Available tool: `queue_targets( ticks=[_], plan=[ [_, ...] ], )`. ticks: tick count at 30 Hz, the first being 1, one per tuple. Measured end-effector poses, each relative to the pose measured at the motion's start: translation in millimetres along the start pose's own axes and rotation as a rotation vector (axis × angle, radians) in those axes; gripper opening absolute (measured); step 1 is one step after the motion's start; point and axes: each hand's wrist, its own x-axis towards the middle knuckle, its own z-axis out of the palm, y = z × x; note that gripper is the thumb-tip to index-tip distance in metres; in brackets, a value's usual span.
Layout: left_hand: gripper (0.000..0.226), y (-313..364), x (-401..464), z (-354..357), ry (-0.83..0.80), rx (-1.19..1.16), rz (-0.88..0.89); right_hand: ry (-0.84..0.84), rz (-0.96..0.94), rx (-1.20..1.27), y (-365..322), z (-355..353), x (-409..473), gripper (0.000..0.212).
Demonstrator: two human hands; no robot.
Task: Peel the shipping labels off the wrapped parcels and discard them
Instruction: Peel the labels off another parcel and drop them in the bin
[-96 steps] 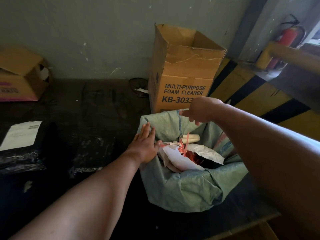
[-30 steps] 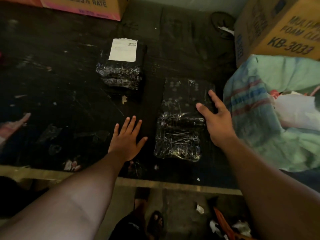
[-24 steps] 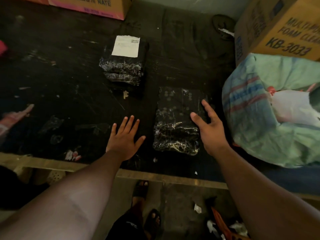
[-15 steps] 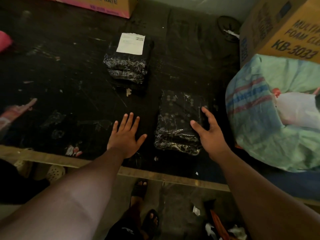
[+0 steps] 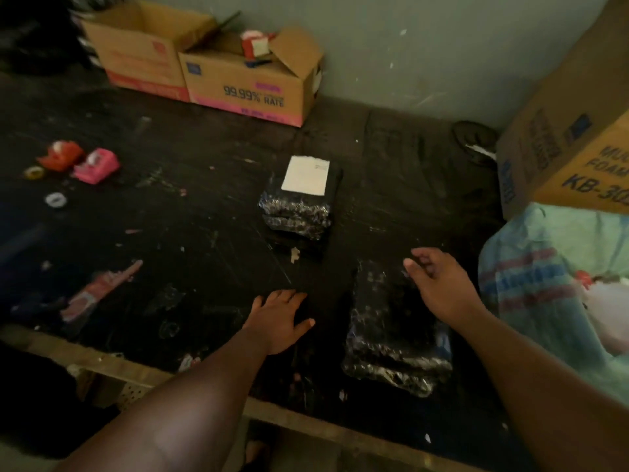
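Observation:
Two black plastic-wrapped parcels lie on the dark table. The far parcel (image 5: 297,207) carries a white shipping label (image 5: 306,173) on its top. The near parcel (image 5: 394,332) shows no label. My left hand (image 5: 277,320) rests flat on the table just left of the near parcel, fingers spread. My right hand (image 5: 439,287) hovers over the near parcel's far right part, fingers loosely curled, holding nothing. A green woven sack (image 5: 544,284) with crumpled white paper (image 5: 609,315) inside stands at the right.
Cardboard boxes (image 5: 245,86) line the back wall, and a foam-cleaner box (image 5: 571,148) stands at the back right behind the sack. Red and pink tape dispensers (image 5: 78,160) and tape rolls lie at the far left. The table's wooden front edge (image 5: 143,373) runs below my arms.
My right hand has lifted off the near parcel's side and curled above it. The view has tilted up, showing the back boxes and tape dispensers. My left hand stays flat.

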Motion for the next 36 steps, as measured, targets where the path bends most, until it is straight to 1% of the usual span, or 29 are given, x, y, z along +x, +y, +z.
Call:
queue_targets(
  ticks=[5,7,9,14,20,23,26,28,30,33,36],
  plan=[
    [0.078,-32.8,35.6,-68.1,0.21,-0.094,-0.067,-0.117,-0.193,-0.032,-72.9,15.9,63.4,0.043],
    [0.083,-44.6,56.4,-96.1,0.29,-0.133,-0.066,-0.153,-0.23,-0.048,-96.2,29.9,88.2,0.044],
    [0.088,-53.9,77.2,-121.0,0.329,-0.175,-0.064,-0.186,-0.245,-0.078,-117.0,44.5,111.0,0.045],
    [0.094,-64.9,124.8,-163.5,0.343,-0.237,-0.031,-0.227,-0.258,-0.153,-158.5,73.0,153.4,0.046],
    [0.101,-70.3,170.9,-187.1,0.346,-0.263,0.043,-0.198,-0.239,-0.241,-186.6,96.3,197.3,0.048],
    [0.112,-75.3,187.1,-188.8,0.293,-0.253,0.079,-0.202,-0.2,-0.296,-191.2,104.2,219.1,0.053],
    [0.124,-79.7,194.8,-180.8,0.209,-0.272,0.124,-0.267,-0.207,-0.376,-194.3,112.3,237.0,0.061],
    [0.126,-83.0,196.8,-173.9,0.207,-0.336,0.138,-0.3,-0.207,-0.441,-196.1,118.6,245.9,0.067],
    [0.127,-86.3,200.2,-170.2,0.209,-0.375,0.149,-0.294,-0.192,-0.474,-196.3,124.5,253.4,0.07],
    [0.128,-89.4,203.4,-166.4,0.218,-0.394,0.165,-0.287,-0.142,-0.451,-198.6,128.6,266.9,0.068],
    [0.129,-91.4,208.1,-164.4,0.215,-0.376,0.17,-0.291,-0.104,-0.442,-203.8,127.5,285.9,0.058]
  ],
)
